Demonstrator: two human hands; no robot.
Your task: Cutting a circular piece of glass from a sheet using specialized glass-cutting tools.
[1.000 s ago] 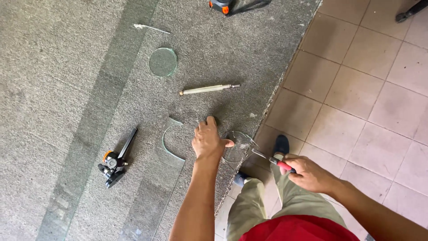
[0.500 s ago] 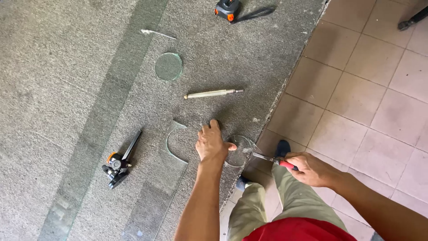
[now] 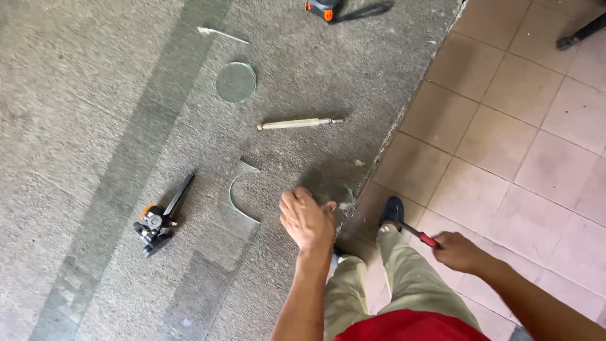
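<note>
One glass disc (image 3: 235, 82) lies finished at the far side of the carpeted table (image 3: 76, 126). My left hand (image 3: 307, 219) rests flat, fingers loosely spread, gripping nothing, on a second round piece (image 3: 329, 187) at the table edge (its outline barely shows). My right hand (image 3: 459, 251), closed around the red-handled pliers (image 3: 416, 235), hangs off the table. Curved offcut (image 3: 240, 196) lies left; edge trimming looks unfinished.

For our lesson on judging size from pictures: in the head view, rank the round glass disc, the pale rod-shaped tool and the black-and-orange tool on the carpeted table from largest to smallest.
1. Pale rod-shaped tool: longest.
2. Black-and-orange tool: close behind in length but bulkier and nearer the camera, so these two are uncertain.
3. Round glass disc: smallest across.
</note>
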